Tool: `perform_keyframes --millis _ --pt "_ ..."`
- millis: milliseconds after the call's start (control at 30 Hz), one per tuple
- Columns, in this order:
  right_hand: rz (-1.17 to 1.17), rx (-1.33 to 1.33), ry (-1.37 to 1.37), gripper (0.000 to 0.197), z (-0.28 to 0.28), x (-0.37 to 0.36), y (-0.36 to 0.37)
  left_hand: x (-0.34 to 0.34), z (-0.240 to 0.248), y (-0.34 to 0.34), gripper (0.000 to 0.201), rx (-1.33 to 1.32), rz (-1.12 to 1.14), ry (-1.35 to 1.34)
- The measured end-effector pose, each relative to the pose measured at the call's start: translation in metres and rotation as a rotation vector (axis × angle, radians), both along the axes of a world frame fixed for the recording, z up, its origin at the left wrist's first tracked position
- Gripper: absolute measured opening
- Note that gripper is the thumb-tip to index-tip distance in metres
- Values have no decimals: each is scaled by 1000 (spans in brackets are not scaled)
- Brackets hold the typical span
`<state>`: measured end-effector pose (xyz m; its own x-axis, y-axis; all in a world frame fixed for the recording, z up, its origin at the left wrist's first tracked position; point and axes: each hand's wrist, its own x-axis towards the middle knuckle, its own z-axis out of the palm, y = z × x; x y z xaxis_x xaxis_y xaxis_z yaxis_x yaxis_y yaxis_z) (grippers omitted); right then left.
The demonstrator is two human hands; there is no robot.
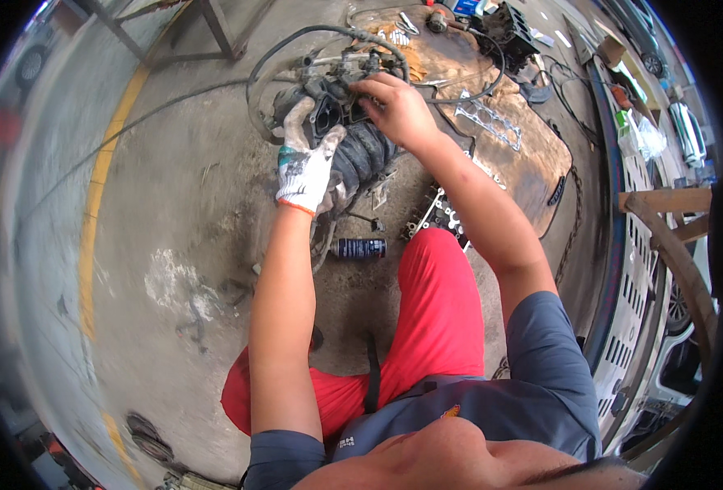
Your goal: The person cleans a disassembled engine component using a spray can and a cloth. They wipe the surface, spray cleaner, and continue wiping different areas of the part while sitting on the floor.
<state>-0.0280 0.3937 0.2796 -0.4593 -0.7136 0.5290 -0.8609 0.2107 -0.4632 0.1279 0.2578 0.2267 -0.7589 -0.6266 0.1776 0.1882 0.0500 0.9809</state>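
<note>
The black ribbed engine part [363, 157] lies on the concrete floor [206, 188]. It looks stiff, probably fairly heavy and slick with grime; its thick ribs seem a surer hold than the loose hose [321, 28]. The gloved left hand [304, 163] touches it, grip spread wide around a dark opening [325, 119]. The bare right hand [394, 110] curls above; whether it pinches anything, I cannot tell. A can [360, 248] lies nearby.

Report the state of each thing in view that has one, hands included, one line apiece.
Left hand: gloved, thumb and finger spread against the ribbed black part.
Right hand: bare, fingers bent, beside that part's upper end.
Ribbed black part: one dark opening uncovered.
Dark can: lying on its side.
Metal gasket: lying flat.
Brown sheet: stained.
Black hose: bent in an arch.
</note>
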Motion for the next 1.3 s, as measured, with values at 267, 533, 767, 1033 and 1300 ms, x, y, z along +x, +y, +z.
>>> perform_keyframes --millis 267,533,767,1033,1300 --pt "211 153 365 20 9 -34 -3 3 8 3 73 -30 -2 -38" --pt "295 329 507 16 25 -47 -10 1 0 -2 73 -91 -24 -10" --pt "373 438 461 13 30 -60 -14 -2 -5 -5 75 -130 -35 -9" --pt "240 435 383 18 21 -37 1 -3 -12 -11 72 -94 -24 46" --pt "191 552 398 19 38 -31 -4 -3 -7 -7 72 -154 2 -58"
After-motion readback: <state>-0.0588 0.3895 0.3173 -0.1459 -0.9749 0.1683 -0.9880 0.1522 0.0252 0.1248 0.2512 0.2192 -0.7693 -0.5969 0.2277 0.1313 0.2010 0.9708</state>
